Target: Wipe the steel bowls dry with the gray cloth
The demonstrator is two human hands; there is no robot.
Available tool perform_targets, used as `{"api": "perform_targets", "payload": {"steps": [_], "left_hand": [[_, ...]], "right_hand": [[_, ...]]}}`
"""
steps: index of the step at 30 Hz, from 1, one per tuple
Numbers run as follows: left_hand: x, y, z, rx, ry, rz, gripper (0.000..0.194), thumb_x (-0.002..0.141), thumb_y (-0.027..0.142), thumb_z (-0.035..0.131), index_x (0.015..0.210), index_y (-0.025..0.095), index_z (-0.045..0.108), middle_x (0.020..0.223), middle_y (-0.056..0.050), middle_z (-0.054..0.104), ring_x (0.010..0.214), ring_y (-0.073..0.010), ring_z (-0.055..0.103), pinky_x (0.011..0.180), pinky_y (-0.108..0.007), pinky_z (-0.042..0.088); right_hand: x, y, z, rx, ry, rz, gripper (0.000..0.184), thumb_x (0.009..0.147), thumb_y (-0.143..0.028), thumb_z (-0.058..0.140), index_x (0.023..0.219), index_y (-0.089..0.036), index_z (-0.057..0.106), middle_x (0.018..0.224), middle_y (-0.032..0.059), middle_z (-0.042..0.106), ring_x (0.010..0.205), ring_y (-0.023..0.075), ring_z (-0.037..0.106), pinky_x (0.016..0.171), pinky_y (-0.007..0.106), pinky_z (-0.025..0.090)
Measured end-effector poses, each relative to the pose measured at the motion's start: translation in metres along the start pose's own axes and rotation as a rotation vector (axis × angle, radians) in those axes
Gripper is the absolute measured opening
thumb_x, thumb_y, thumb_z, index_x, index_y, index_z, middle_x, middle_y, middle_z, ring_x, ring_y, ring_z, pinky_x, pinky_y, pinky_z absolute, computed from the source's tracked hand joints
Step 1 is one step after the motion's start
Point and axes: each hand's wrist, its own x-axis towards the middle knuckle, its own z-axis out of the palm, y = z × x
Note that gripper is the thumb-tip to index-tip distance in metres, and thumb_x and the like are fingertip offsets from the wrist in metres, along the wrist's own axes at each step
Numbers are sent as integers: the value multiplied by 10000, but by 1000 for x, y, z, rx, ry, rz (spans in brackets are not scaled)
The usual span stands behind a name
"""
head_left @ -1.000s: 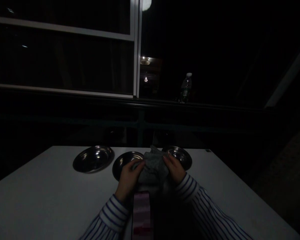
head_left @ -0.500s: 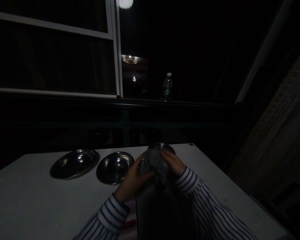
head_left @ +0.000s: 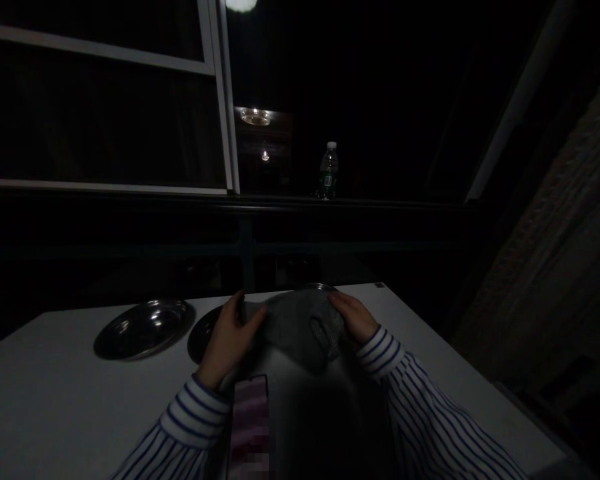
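A grey cloth [head_left: 300,327] is stretched between my two hands above the white table [head_left: 70,407]. My left hand [head_left: 229,337] pinches its left edge, and my right hand [head_left: 353,317] grips its right side. Under and behind the cloth lie two steel dishes: the middle dish [head_left: 203,333] shows only its left part, and the right dish [head_left: 320,288] shows only a sliver of far rim. A third steel dish [head_left: 143,329] lies uncovered to the left. Both sleeves are white with blue stripes.
A phone [head_left: 250,417] with a lit pinkish screen lies near my left forearm. A water bottle [head_left: 327,171] stands on the dark ledge beyond the table. A window frame [head_left: 220,100] rises behind. The table's right edge drops into darkness.
My left hand has moved left and pulled the bunched cloth wider, so it covers part of the middle dish. The view has shifted slightly, and the phone shows again.
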Motion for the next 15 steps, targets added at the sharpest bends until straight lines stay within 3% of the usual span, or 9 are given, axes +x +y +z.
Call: {"api": "perform_targets", "payload": {"steps": [2,4,5,7,10,12,15], "left_hand": [[-9,2,3,56,-11,124,587,648,458,603,1143,167,488,1214,-119,500,1133,-250,448,965,-388,315],[-21,5,11,8,-291,139,572,628,415,636,1140,199,500,1199,-102,522,1109,-244,476,945,-375,348],[-26,7,16,-35,-363,122,665,586,384,679,1187,201,463,1219,-107,511,1109,-249,478,930,-370,366],[-32,11,26,-127,-384,105,697,586,330,683,1222,196,429,1211,-102,524,1097,-237,490,917,-354,380],[-28,16,30,-287,-366,-20,453,706,284,555,1141,167,509,1080,-86,612,967,-210,573,826,-329,440],[-23,20,26,-362,-393,-108,358,737,311,521,1049,147,580,980,-80,655,873,-208,606,765,-318,460],[-17,25,17,-472,-454,-262,387,742,425,516,961,127,631,874,-86,682,788,-217,624,703,-316,471]], "right_hand": [[3,-6,7,64,-1,5,319,602,-448,621,772,-178,622,774,42,665,792,202,604,729,313,457],[6,-12,16,83,27,24,297,623,-382,610,836,-175,612,817,42,658,806,194,601,742,311,459],[8,-15,20,68,53,44,299,645,-353,592,883,-172,602,836,43,652,803,189,600,738,311,463],[11,-21,27,8,108,89,323,691,-310,551,982,-169,571,866,46,641,782,180,602,707,316,475],[12,-28,29,-120,111,68,393,727,-298,534,1092,-153,524,873,59,638,769,178,605,704,323,480],[8,-29,26,-153,31,16,529,712,-330,572,1192,-145,452,903,72,638,810,181,606,757,334,471],[-3,-26,23,-153,-177,-72,855,629,-342,668,1341,-153,234,1096,100,580,999,187,553,890,339,411]]}}
